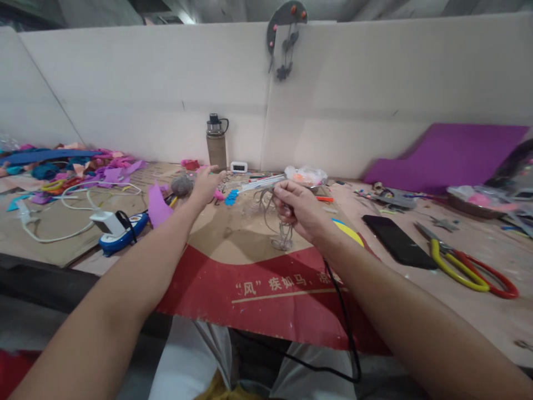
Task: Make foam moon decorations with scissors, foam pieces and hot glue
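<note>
Craft workshop, and I sit at its bench: the work surface is flattened cardboard [245, 228], walled behind by plain white boards [145, 94]. Stock I count here: a heap of coloured felt and foam scraps [83, 166], one purple foam sheet [445, 153] leaning on the wall, scissors [458, 266] with yellow and red handles, small blue cut-outs [232, 196], a grey beaded hanging piece [286, 39] fixed above, and grey strands [280, 225] dangling from my right hand [297, 208]. Personal items among them: water bottle [217, 141], phone [397, 240], blue power strip [125, 233].

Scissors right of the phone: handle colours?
One yellow, one red; the scissors show best in the head view.
</note>
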{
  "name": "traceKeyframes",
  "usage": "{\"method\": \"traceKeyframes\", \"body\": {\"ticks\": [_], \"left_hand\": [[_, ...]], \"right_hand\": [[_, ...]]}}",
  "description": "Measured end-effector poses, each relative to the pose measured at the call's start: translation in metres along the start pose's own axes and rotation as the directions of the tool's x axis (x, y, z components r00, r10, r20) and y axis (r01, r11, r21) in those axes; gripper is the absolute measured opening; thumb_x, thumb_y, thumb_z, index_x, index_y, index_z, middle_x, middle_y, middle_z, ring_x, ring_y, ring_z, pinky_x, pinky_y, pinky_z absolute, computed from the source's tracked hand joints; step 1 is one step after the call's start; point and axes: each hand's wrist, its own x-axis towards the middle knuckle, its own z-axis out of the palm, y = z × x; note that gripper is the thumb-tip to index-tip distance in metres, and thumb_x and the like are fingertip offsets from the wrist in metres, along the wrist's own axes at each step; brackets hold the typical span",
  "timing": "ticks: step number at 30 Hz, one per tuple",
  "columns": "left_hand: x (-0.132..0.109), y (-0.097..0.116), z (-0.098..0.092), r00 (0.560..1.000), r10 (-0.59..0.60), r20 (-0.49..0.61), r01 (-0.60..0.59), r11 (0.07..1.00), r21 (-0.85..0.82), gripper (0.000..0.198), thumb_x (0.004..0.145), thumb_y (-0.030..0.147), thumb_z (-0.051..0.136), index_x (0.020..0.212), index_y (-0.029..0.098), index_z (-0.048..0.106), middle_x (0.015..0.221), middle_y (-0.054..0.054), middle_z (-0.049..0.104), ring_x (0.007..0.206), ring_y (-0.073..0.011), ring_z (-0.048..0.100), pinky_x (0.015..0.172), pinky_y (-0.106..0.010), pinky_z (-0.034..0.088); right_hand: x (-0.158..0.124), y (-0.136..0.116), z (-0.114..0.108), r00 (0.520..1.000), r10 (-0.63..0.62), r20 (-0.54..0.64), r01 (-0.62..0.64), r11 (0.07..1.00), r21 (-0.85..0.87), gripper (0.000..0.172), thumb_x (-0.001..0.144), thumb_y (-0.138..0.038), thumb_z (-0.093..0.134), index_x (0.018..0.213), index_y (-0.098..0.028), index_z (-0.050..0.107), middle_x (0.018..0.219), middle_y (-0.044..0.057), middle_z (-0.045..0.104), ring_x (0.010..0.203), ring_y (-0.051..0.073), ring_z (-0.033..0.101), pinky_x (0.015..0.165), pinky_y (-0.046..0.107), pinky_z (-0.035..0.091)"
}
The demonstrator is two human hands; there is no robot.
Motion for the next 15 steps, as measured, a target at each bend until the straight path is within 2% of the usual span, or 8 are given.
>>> {"method": "traceKeyframes", "body": {"ticks": [2, 3, 4, 6, 8, 9, 11, 15], "left_hand": [[-0.015, 0.017, 0.009, 0.990, 0.101, 0.096, -0.096, 0.994, -0.056, 0.027, 0.077, 0.034, 0.069, 0.098, 0.017, 0.067, 0.109, -0.009, 0.067, 0.106, -0.0205, 0.060, 0.089, -0.030, 0.044], [-0.024, 0.025, 0.014, 0.968, 0.106, 0.228, -0.074, 0.987, -0.145, 0.029, 0.080, 0.039, 0.066, 0.100, 0.018, 0.067, 0.107, -0.009, 0.068, 0.100, -0.0195, 0.062, 0.084, -0.030, 0.046], [-0.034, 0.034, 0.020, 0.927, 0.102, 0.362, -0.018, 0.974, -0.227, 0.033, 0.081, 0.045, 0.064, 0.101, 0.018, 0.067, 0.103, -0.010, 0.069, 0.094, -0.0194, 0.063, 0.078, -0.030, 0.047], [-0.052, 0.048, 0.029, 0.799, 0.083, 0.595, 0.106, 0.956, -0.275, 0.040, 0.078, 0.050, 0.066, 0.101, 0.017, 0.067, 0.093, -0.010, 0.069, 0.083, -0.0185, 0.065, 0.070, -0.029, 0.047], [-0.064, 0.056, 0.034, 0.678, 0.031, 0.734, 0.156, 0.970, -0.185, 0.038, 0.074, 0.047, 0.072, 0.097, 0.017, 0.069, 0.075, -0.006, 0.066, 0.064, -0.0143, 0.059, 0.058, -0.026, 0.043], [-0.067, 0.058, 0.034, 0.656, 0.009, 0.754, 0.156, 0.977, -0.147, 0.034, 0.073, 0.044, 0.074, 0.092, 0.016, 0.069, 0.067, -0.003, 0.062, 0.058, -0.0120, 0.055, 0.054, -0.025, 0.040], [-0.065, 0.057, 0.031, 0.677, -0.011, 0.736, 0.142, 0.983, -0.116, 0.026, 0.072, 0.040, 0.075, 0.080, 0.016, 0.069, 0.058, 0.001, 0.053, 0.050, -0.0088, 0.045, 0.049, -0.024, 0.034], [-0.049, 0.044, 0.022, 0.787, 0.014, 0.616, 0.144, 0.968, -0.205, 0.026, 0.072, 0.040, 0.074, 0.070, 0.015, 0.065, 0.054, 0.003, 0.045, 0.046, -0.0070, 0.037, 0.046, -0.024, 0.029]], "right_hand": [[0.001, 0.006, 0.000, 1.000, 0.005, -0.030, -0.008, 0.996, -0.092, 0.030, 0.070, -0.041, 0.073, 0.076, -0.020, 0.051, 0.059, -0.007, 0.049, 0.042, 0.003, 0.030, 0.039, 0.019, 0.013], [0.002, 0.009, -0.001, 0.999, 0.001, -0.044, -0.006, 0.992, -0.130, 0.030, 0.071, -0.041, 0.072, 0.076, -0.020, 0.051, 0.059, -0.006, 0.049, 0.043, 0.004, 0.031, 0.039, 0.019, 0.014], [0.004, 0.012, -0.002, 0.999, -0.004, -0.051, -0.004, 0.987, -0.162, 0.030, 0.071, -0.042, 0.072, 0.076, -0.020, 0.051, 0.059, -0.006, 0.049, 0.043, 0.004, 0.032, 0.039, 0.018, 0.015], [0.006, 0.017, -0.005, 0.998, -0.017, -0.057, 0.004, 0.977, -0.214, 0.030, 0.073, -0.044, 0.070, 0.074, -0.020, 0.051, 0.058, -0.006, 0.047, 0.045, 0.005, 0.033, 0.039, 0.018, 0.018], [0.008, 0.019, -0.008, 0.996, -0.051, -0.078, 0.029, 0.965, -0.259, 0.030, 0.073, -0.045, 0.069, 0.073, -0.020, 0.051, 0.058, -0.006, 0.046, 0.047, 0.005, 0.034, 0.040, 0.019, 0.023], [0.009, 0.019, -0.010, 0.993, -0.074, -0.093, 0.046, 0.959, -0.278, 0.031, 0.073, -0.045, 0.069, 0.073, -0.020, 0.051, 0.059, -0.006, 0.046, 0.048, 0.006, 0.035, 0.041, 0.019, 0.026], [0.010, 0.018, -0.012, 0.986, -0.114, -0.120, 0.075, 0.955, -0.287, 0.032, 0.074, -0.047, 0.068, 0.072, -0.020, 0.052, 0.063, -0.004, 0.047, 0.052, 0.007, 0.039, 0.046, 0.020, 0.032], [0.011, 0.011, -0.016, 0.990, -0.078, -0.118, 0.063, 0.990, -0.127, 0.033, 0.076, -0.049, 0.067, 0.074, -0.020, 0.052, 0.072, -0.002, 0.053, 0.061, 0.009, 0.047, 0.054, 0.022, 0.040]]}}
